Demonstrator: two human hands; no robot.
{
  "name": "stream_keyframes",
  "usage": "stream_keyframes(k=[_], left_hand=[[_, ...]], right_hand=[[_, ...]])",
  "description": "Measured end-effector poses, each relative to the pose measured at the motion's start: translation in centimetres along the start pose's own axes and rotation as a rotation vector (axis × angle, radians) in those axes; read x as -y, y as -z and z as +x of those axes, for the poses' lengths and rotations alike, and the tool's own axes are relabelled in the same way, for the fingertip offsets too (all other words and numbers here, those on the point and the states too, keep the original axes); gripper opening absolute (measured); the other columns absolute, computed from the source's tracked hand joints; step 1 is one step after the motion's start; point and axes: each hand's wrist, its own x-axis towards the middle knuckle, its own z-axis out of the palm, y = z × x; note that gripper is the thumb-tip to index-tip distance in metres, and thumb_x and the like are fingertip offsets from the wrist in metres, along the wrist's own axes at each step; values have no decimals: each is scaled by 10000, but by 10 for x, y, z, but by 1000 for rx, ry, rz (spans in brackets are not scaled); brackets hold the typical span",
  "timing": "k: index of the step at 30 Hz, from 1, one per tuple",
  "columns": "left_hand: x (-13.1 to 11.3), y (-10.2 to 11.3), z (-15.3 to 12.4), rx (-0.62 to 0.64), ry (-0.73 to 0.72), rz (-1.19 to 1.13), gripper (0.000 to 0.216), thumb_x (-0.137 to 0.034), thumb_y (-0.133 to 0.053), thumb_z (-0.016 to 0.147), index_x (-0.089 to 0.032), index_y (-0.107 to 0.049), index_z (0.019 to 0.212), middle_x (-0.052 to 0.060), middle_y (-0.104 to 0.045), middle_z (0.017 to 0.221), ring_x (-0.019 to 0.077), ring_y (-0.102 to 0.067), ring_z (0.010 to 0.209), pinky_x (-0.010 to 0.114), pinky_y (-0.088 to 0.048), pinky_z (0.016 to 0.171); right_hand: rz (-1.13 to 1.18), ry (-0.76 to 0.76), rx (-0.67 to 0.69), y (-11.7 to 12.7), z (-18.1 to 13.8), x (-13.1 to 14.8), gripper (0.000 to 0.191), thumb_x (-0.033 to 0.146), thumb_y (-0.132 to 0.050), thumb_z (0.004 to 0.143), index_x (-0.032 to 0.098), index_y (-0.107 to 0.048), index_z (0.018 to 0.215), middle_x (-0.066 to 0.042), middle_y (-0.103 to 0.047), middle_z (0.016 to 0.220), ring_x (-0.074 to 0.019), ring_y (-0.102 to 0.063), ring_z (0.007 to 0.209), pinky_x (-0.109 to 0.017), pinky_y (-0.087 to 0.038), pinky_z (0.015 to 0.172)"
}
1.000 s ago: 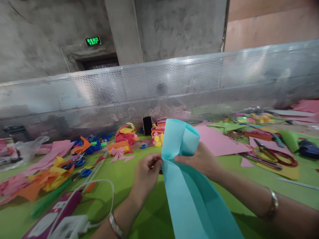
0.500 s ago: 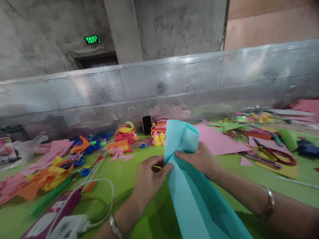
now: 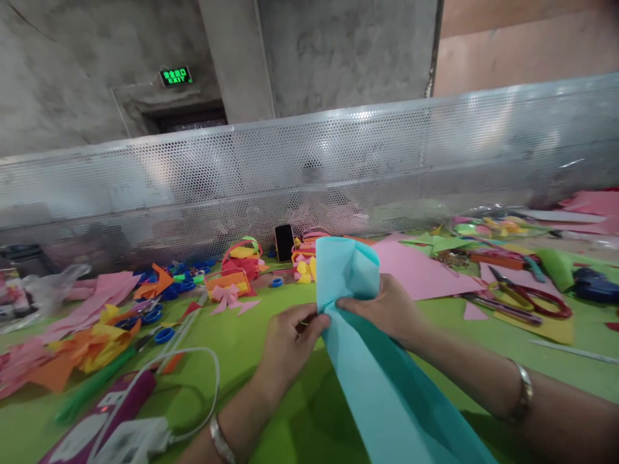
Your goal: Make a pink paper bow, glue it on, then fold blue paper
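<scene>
A long turquoise sheet point(image 3: 382, 393) runs from the lower right up to the middle of the green table point(image 3: 232, 348), where it is gathered into a pleated waist with a fan of folds point(image 3: 345, 267) above. My left hand point(image 3: 287, 345) pinches the gathered waist from the left with fingers closed. My right hand point(image 3: 389, 309) grips the same spot from the right, thumb across the front. Both wrists wear metal bangles.
A perforated metal screen point(image 3: 338, 174) walls off the table's far side. A black phone point(image 3: 284, 242) leans against it. Paper baskets and bows point(image 3: 236, 277), pink sheets point(image 3: 420, 270), red-handled scissors point(image 3: 527, 299), scraps at left point(image 3: 87, 335) and a white cable point(image 3: 193, 386) lie around.
Both hands have squeezed the turquoise sheet tighter at the gather, and the fan above it has dropped slightly lower and narrower. My left hand has closed in against the fold.
</scene>
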Motion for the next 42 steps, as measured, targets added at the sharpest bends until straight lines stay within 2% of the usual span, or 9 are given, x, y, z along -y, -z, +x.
stream_keyframes(k=[7, 12, 16, 20, 24, 29, 32, 35, 42], left_hand=[[6, -3, -1, -37, 80, -56, 245, -331, -592, 706, -172, -568, 521, -51, -442, 489, 95, -420, 503, 200, -328, 476], [13, -2, 6, -64, 192, -203, 213, -343, -593, 658, -168, -600, 538, -42, -486, 489, 108, -479, 490, 228, -435, 505], [16, -2, 9, -56, 231, -253, 213, -361, -589, 654, -162, -617, 583, -27, -532, 527, 117, -512, 495, 258, -484, 521], [16, -4, 10, -51, 237, -300, 239, -388, -588, 650, -164, -585, 566, -23, -530, 537, 114, -513, 504, 266, -498, 540], [12, -5, 8, 9, 205, -334, 271, -424, -593, 642, -170, -560, 555, -34, -491, 523, 110, -492, 510, 277, -500, 572], [5, -6, 4, 78, 177, -344, 284, -415, -582, 671, -173, -529, 532, -33, -457, 526, 117, -483, 532, 283, -492, 594], [7, -6, 4, 67, 153, -315, 269, -388, -572, 693, -172, -542, 535, -24, -478, 533, 124, -493, 550, 279, -486, 605], [11, -5, 5, 9, 142, -278, 214, -333, -549, 713, -167, -593, 585, -8, -543, 574, 134, -521, 569, 281, -491, 609], [10, 1, 2, -111, 25, -57, 211, -282, -503, 781, -185, -688, 754, 9, -649, 676, 169, -587, 667, 271, -478, 673]], right_hand=[[-128, 55, -3, -1, -1, 2, 203, 311, -667, 663, 154, -656, 793, -60, -708, 785, -236, -658, 727, -288, -509, 574], [-166, 144, -85, 1, 7, -5, 571, 333, -712, 630, 173, -539, 1149, -103, -657, 1047, -270, -628, 923, -370, -530, 721], [-386, 572, -387, 8, 7, -8, 762, 312, -705, 674, 179, -356, 1338, -152, -513, 1256, -300, -481, 1164, -459, -460, 906], [-688, 996, -405, 12, 3, -3, 277, 193, -549, 837, 264, -603, 1099, -83, -516, 1247, -249, -458, 1179, -419, -416, 953], [-807, 891, -221, 8, 3, -5, 161, 271, -530, 866, 289, -689, 851, -18, -570, 1214, -235, -492, 1096, -398, -439, 883], [-820, 845, -156, 4, 2, -8, 185, 274, -578, 832, 268, -676, 675, 20, -532, 1284, -249, -417, 1197, -423, -363, 951], [-792, 774, -193, 4, -1, -3, 136, 240, -572, 818, 262, -684, 744, -12, -535, 1273, -251, -432, 1182, -413, -375, 945], [-791, 595, -218, 3, -6, 3, 161, 228, -511, 842, 231, -673, 840, -78, -599, 1148, -237, -540, 1027, -361, -442, 810], [-792, 358, 48, 2, -11, 4, 181, 256, -528, 837, 172, -642, 723, -65, -678, 687, -198, -615, 620, -266, -386, 528]])
